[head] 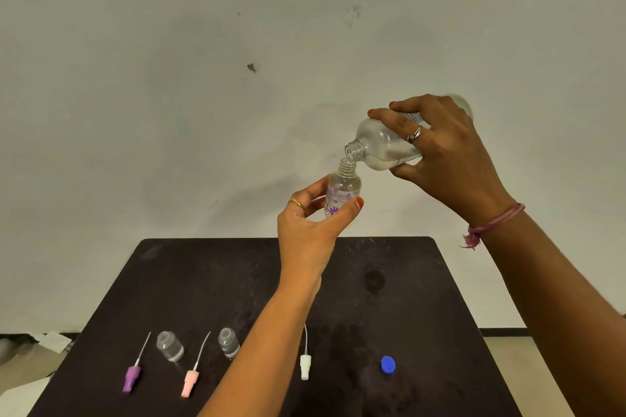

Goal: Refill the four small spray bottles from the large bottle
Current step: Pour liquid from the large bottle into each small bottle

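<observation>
My right hand (447, 152) grips the large clear bottle (379, 142), tilted with its open mouth down to the left, over the neck of a small clear bottle with purple flowers (342, 191). My left hand (310, 228) holds that small bottle upright, above the far edge of the dark table (423, 315). Two more small clear bottles (170, 346) (228, 342) stand open at the table's front left. Beside them lie a purple spray top (132, 377), a pink spray top (189, 382) and a white spray top (304, 366), each with its thin tube. My left forearm hides part of the table.
A blue cap (388, 365) lies on the table at the front right. A pale wall (237, 78) rises behind the table. Crumpled paper (50, 342) lies on the floor to the left.
</observation>
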Tool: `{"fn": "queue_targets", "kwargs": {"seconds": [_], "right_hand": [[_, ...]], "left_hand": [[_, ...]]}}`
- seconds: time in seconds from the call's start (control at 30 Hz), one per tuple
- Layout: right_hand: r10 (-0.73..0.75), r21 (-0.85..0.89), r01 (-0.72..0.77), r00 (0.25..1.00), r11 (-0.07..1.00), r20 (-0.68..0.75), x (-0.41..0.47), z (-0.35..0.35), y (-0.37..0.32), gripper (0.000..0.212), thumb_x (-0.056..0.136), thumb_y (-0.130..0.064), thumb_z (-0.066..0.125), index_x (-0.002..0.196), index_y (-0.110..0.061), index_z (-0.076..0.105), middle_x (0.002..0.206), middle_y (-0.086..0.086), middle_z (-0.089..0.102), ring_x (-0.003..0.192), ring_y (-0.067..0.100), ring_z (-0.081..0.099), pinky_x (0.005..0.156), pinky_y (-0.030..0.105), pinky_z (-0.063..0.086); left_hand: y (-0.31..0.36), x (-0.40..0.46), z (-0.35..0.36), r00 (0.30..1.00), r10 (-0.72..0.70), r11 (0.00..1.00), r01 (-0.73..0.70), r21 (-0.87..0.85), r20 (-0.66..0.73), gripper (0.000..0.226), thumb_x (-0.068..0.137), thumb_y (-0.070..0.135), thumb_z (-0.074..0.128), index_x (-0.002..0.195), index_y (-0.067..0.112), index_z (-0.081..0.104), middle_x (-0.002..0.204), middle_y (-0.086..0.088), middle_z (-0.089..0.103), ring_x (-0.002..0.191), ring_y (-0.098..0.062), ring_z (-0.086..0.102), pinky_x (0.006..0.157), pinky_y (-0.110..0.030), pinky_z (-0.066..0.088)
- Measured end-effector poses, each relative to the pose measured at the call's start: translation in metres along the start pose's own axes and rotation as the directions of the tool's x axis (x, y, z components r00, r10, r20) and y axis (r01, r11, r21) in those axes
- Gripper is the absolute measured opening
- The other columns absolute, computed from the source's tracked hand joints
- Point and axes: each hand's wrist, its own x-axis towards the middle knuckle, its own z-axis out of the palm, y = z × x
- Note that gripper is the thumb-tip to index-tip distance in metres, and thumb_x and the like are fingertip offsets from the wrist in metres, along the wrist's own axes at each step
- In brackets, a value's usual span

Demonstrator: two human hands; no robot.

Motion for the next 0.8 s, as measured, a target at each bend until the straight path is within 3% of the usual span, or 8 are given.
{"fn": "queue_targets", "kwargs": {"seconds": [0.17,0.3,0.8], "right_hand": [[-0.002,-0.005,0.002,1.000,1.000,0.004,0.0002,0.0000,0.0005,0.070,0.063,-0.016,0.087,0.127,-0.012,0.059,0.113,0.021,0.061,0.101,0.039,0.058,0.083,0.051,0.047],[0.004,-0.009,-0.004,1.000,1.000,0.008,0.0003,0.0000,-0.0004,0.070,0.063,-0.016,0.087,0.127,-0.012,0.059,0.113,0.021,0.061,0.101,0.039,0.058,0.084,0.051,0.047],[0.014,-0.002,-0.014,1.000,1.000,0.014,-0.0001,-0.0004,-0.0009,0.069,0.064,-0.016,0.086,0.128,-0.014,0.059,0.114,0.018,0.061,0.103,0.036,0.056,0.084,0.049,0.047]], "left_hand": [[0.0000,0.0006,0.0002,1.000,0.000,1.000,0.000,0.003,0.003,0.041,0.071,0.026,0.082,0.106,0.037,0.063,0.105,0.018,0.067,0.097,-0.002,0.064,0.067,-0.009,0.051],[-0.0006,0.0010,-0.0004,1.000,-0.004,1.000,0.004,0.001,0.003,0.041,0.071,0.027,0.082,0.106,0.037,0.062,0.108,0.015,0.068,0.100,-0.005,0.064,0.074,-0.014,0.053],[0.0001,0.0004,-0.0006,1.000,-0.007,1.000,0.007,0.003,-0.001,0.042,0.071,0.025,0.082,0.107,0.035,0.063,0.104,0.018,0.067,0.096,0.000,0.063,0.063,-0.005,0.048]]}}
